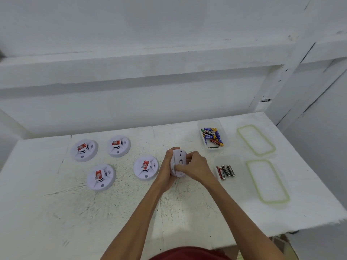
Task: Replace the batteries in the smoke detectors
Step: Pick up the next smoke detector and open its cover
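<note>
Red shirt [187,254] at the bottom, two arms reaching out, both hands working on one smoke detector.

The left hand [166,166] is gripping the held smoke detector [178,162] up on its edge over the table [112,212], with its back facing the camera. The right hand [195,168] is curling its fingers over the far rim and pressing its thumb on the back. I think the back cover is being opened or closed, but I cannot tell which. To do it well, the left hand should be holding tight while the right one is pushing or turning gently, so no clip is breaking. Four other smoke detectors [146,170] are lying face up to the left. Three loose batteries [226,171] are lying in a clear tub [238,160] near the right hand. A fuller battery tub [224,132] is sitting behind it.
</note>
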{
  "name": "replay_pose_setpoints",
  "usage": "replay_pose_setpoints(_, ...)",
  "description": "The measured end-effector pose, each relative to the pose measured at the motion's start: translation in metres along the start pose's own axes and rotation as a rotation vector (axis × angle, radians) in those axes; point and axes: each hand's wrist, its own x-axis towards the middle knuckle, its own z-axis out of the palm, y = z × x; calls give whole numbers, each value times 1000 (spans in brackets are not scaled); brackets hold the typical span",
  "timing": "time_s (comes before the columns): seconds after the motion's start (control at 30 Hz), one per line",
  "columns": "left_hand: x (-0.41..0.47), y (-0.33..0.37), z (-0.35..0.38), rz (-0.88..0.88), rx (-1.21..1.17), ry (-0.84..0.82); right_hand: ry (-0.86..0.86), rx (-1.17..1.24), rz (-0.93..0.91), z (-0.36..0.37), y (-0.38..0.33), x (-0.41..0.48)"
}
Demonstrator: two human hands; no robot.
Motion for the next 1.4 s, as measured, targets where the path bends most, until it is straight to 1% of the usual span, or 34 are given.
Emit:
replay_pose_setpoints(0.07,-1,-1,0,16,9,-6,-6,-13,-7,1,-2,-3)
replay_pose_setpoints(0.27,-4,-4,-2,141,33,-37,-14,-108,-36,10,-7,-6)
replay_pose_setpoints(0.47,-2,-6,-7,138,-3,-35,1,-128,-96,18,-4,-6)
replay_pose_setpoints(0.63,0,-4,-13,92,-27,-23,-22,-219,-149,21,-6,-2)
replay_pose_setpoints(0.73,1,-6,-15,94,-11,-4,-30,-229,-153,20,-7,-1)
replay_pose_setpoints(0.83,-2,-10,-10,97,61,26,-17,-220,-136,16,-4,-2)
replay_pose_setpoints(0.9,-1,-16,-8,86,34,92,-14,-214,-126,13,-4,-2)
replay_pose_setpoints(0.97,0,-17,-7,80,-5,125,-3,-212,-132,11,-5,-2)
replay_pose_setpoints(1.13,2,-9,-11,101,-53,64,4,-222,-119,14,-3,-7)
replay_pose_setpoints(1.27,3,-8,-18,16,-148,79,27,-167,-6,8,3,-2)
replay_pose_setpoints(1.4,6,-18,-23,46,-241,127,118,-129,69,11,20,-4)
